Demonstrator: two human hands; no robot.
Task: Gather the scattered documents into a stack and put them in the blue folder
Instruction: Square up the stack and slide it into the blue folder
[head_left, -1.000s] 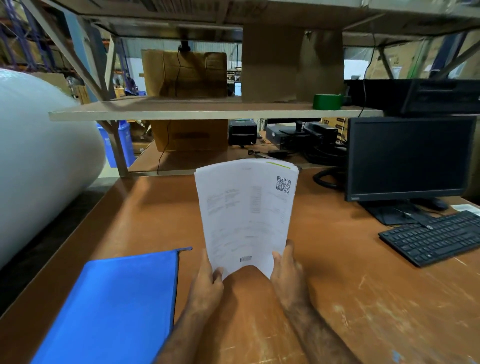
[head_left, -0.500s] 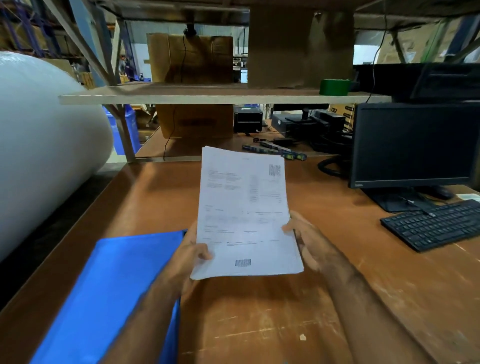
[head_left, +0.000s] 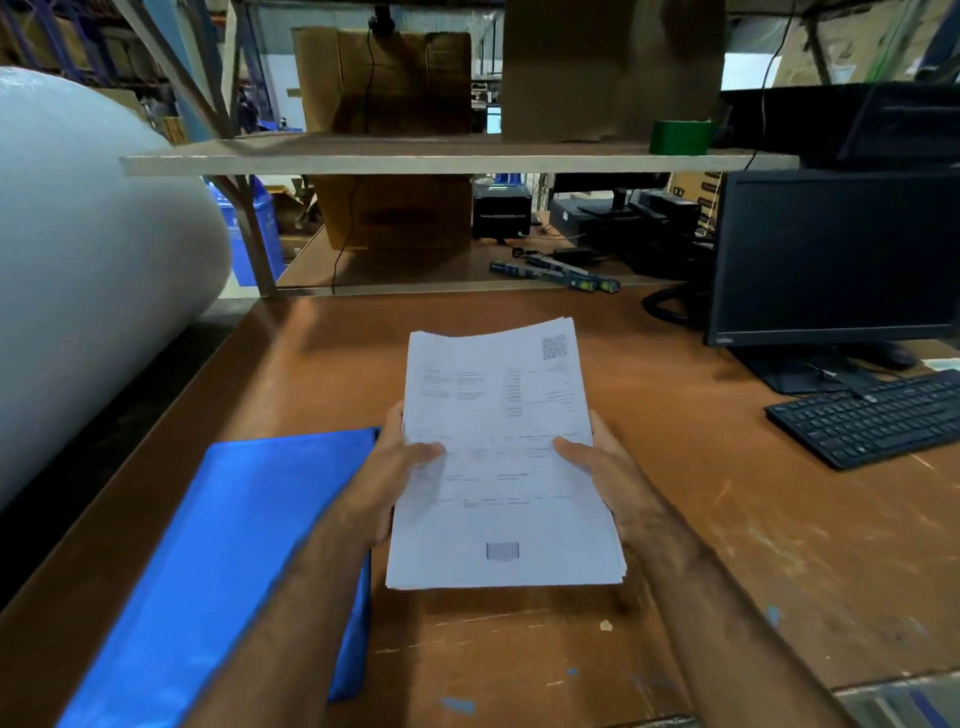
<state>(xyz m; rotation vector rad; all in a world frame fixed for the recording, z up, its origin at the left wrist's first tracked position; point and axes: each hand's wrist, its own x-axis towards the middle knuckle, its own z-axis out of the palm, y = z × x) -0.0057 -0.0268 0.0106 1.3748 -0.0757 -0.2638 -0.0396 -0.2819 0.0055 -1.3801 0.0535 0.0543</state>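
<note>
A stack of white printed documents (head_left: 501, 457) with a QR code at its top right and a barcode near its bottom hangs above the brown table (head_left: 727, 545), tilted face up. My left hand (head_left: 392, 467) grips its left edge with the thumb on top. My right hand (head_left: 602, 467) grips the right edge the same way. The blue folder (head_left: 234, 561) lies shut on the table to the left, partly under my left forearm.
A black monitor (head_left: 836, 254) and black keyboard (head_left: 872, 415) stand at the right. A huge white roll (head_left: 88, 270) fills the left side. A shelf (head_left: 415, 156) with cardboard boxes and green tape (head_left: 679, 137) runs overhead at the back.
The stack has gone from standing upright on the table to tilted back and held lower, nearer me. Both hands shifted from its bottom corners to its side edges.
</note>
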